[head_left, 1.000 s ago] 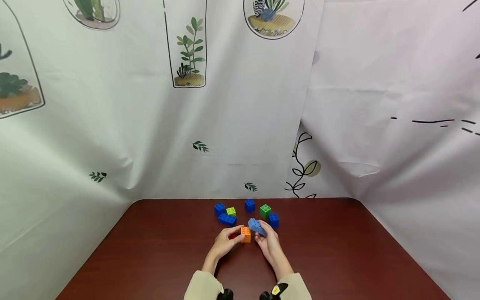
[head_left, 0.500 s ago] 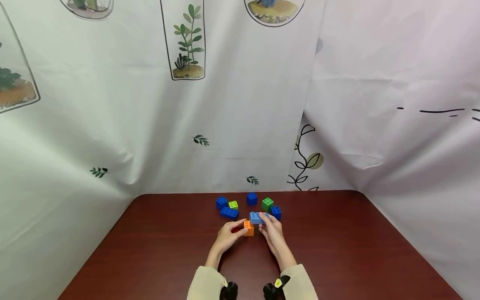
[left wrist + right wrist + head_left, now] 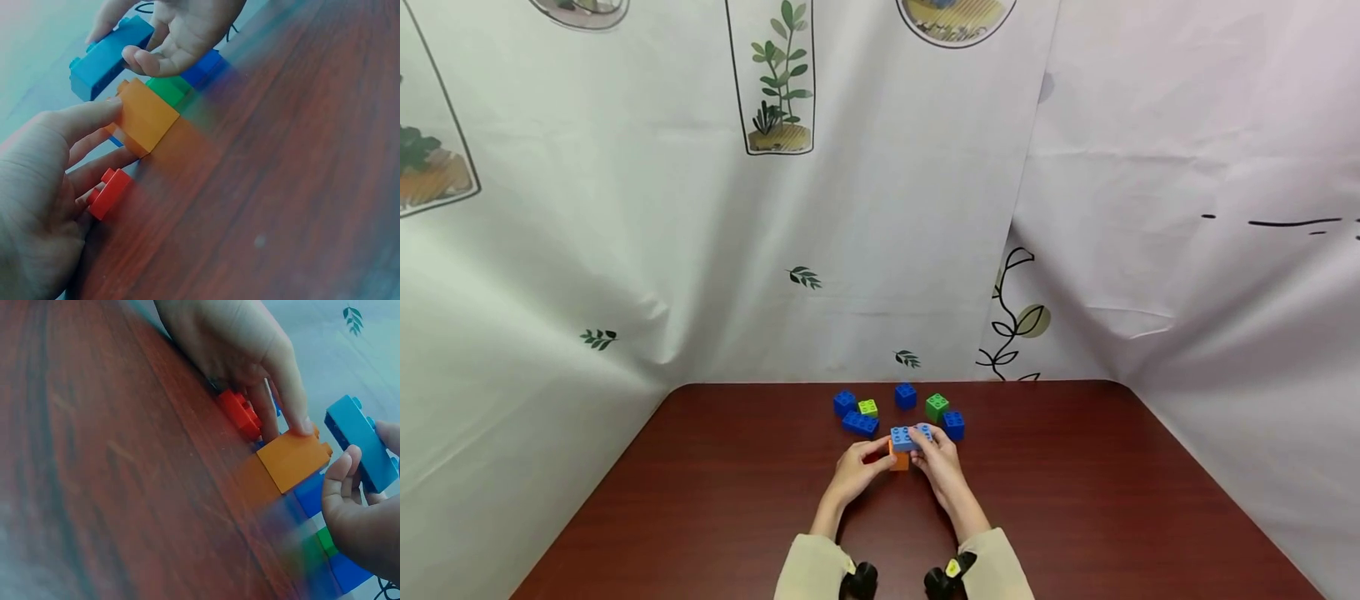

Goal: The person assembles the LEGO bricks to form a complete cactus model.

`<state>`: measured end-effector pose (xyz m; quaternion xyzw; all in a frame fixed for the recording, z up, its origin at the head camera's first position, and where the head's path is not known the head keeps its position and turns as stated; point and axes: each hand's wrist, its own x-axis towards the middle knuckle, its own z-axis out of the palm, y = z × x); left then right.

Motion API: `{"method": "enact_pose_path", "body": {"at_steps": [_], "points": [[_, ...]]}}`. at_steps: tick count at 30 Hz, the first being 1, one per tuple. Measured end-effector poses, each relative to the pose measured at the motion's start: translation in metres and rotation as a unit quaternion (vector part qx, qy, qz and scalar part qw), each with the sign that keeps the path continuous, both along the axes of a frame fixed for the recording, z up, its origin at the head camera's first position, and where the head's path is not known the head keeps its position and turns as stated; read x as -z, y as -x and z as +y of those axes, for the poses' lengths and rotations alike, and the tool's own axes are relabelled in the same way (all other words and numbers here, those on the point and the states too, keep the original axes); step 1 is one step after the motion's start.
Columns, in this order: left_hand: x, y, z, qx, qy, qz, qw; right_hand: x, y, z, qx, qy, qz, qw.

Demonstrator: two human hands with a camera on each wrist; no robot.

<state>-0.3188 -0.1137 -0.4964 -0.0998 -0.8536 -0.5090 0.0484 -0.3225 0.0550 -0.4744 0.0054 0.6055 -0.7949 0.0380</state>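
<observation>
My left hand (image 3: 855, 473) pinches an orange toy building brick (image 3: 147, 115) that stands on the table, thumb on one side and fingers on the other. In my right hand (image 3: 942, 467) is a light blue brick (image 3: 901, 439), longer than the orange one, studs up. Both wrist views show the light blue brick tilted just above the orange brick's studs, with a gap between them. Under the curve of my left palm lies a red brick (image 3: 112, 194), mostly hidden in the head view.
Beyond my hands, dark blue bricks (image 3: 861, 423), a lime brick (image 3: 868, 408) and a green brick (image 3: 937, 406) lie scattered on the brown table (image 3: 737, 475). One dark blue brick (image 3: 953, 425) is close to my right fingers. A printed white cloth (image 3: 865, 208) hangs behind the table.
The light blue brick has turned level and moved left, from beside the orange brick to over it. My left hand keeps its pinch on the orange brick. The head view has tilted slightly.
</observation>
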Motion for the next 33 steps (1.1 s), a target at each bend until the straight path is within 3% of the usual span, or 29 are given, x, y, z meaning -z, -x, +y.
{"method": "enact_pose_path", "body": {"at_steps": [7,19,29,33], "points": [[0.0015,-0.0007,-0.002,0.004,-0.002,-0.003,1.0,0.0018,-0.0012,-0.0031,-0.013,-0.026,0.0,0.9996],[0.003,0.001,-0.0036,0.012,0.011,0.015,0.9998,0.0053,0.0017,-0.006,-0.006,-0.024,0.002,0.9997],[0.0023,0.0021,-0.0005,0.011,-0.007,-0.012,0.9998,0.0027,0.0065,-0.0022,-0.052,-0.067,0.0,0.9964],[0.0013,0.0029,-0.0015,0.015,0.001,-0.002,0.9999,0.001,0.0076,-0.0012,-0.059,-0.093,0.002,0.9939]]}}
